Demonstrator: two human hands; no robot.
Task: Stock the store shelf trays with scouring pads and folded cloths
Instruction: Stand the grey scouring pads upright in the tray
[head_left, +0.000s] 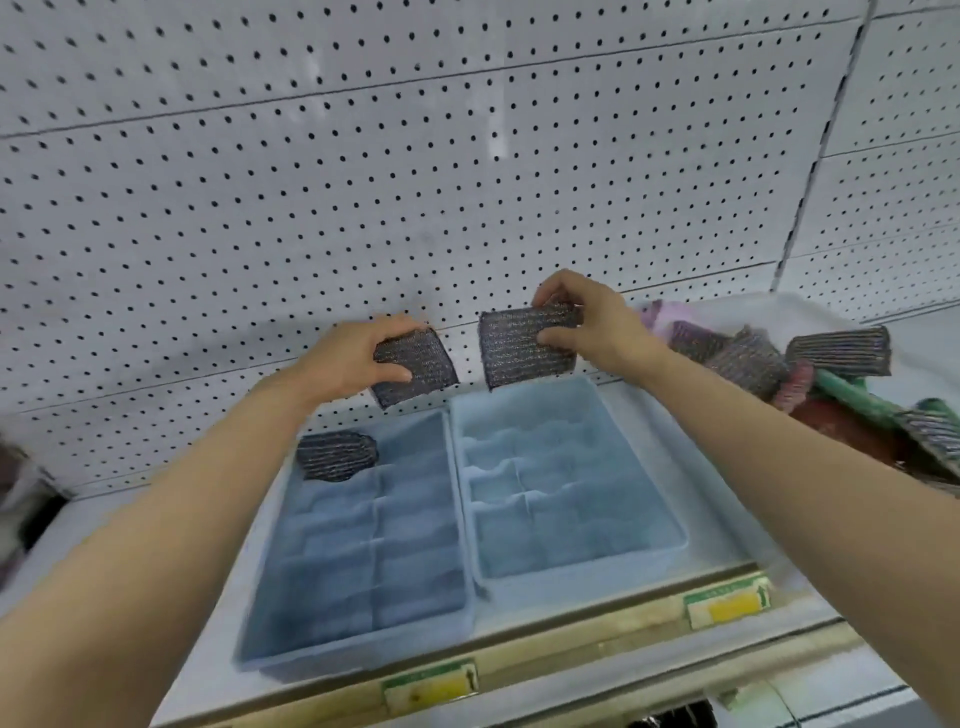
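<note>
Two blue divided trays are sitting side by side on the shelf: left tray (358, 644), right tray (582, 564). One dark scouring pad (336, 455) is lying in the left tray's back-left compartment. Two more dark pads, left pad (423, 375) and right pad (522, 349), are hanging above the trays' back edges. A heap of pads and cloths (810, 374) is lying to the right.

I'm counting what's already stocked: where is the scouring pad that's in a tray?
In the head view, the one stocked scouring pad sits in the far-left compartment of the left tray, below the left hand.
</note>
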